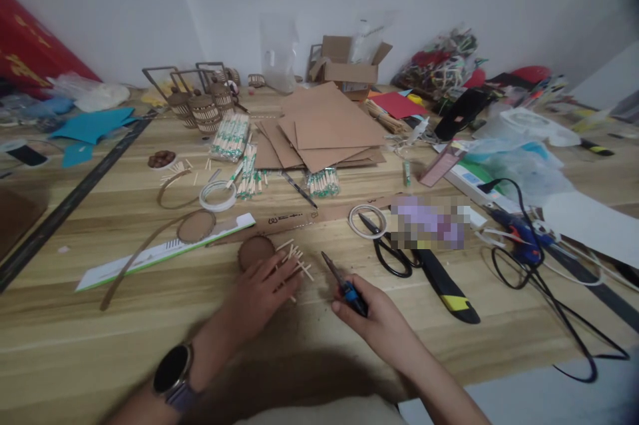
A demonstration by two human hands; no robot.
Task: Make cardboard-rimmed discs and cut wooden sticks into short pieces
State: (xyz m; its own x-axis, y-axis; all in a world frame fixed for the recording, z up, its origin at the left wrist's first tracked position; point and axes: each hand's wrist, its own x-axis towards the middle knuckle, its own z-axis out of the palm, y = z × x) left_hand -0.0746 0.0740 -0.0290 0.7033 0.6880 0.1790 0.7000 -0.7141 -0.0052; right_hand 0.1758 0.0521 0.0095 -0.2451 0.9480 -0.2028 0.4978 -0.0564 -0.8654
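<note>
My left hand (264, 285) rests palm down with its fingers stretched over several short wooden sticks (298, 261). Beside its fingertips lies a round brown cardboard piece (255, 253) with a raised rim, partly covered by the hand. My right hand (372, 312) is closed around blue-handled pliers (353, 297), whose pointed metal jaws aim up and left, just right of the sticks. Black-handled scissors (394, 258) and a black and yellow utility knife (449, 288) lie to the right of that hand.
Cardboard sheets (334, 118) are stacked at the back, near bagged sticks (230, 136) and small stick-covered buckets (204, 112). Left are another cardboard disc (196, 227), a tape roll (218, 195) and a bowl of brown balls (162, 159). A corded blue glue gun (529, 242) lies right.
</note>
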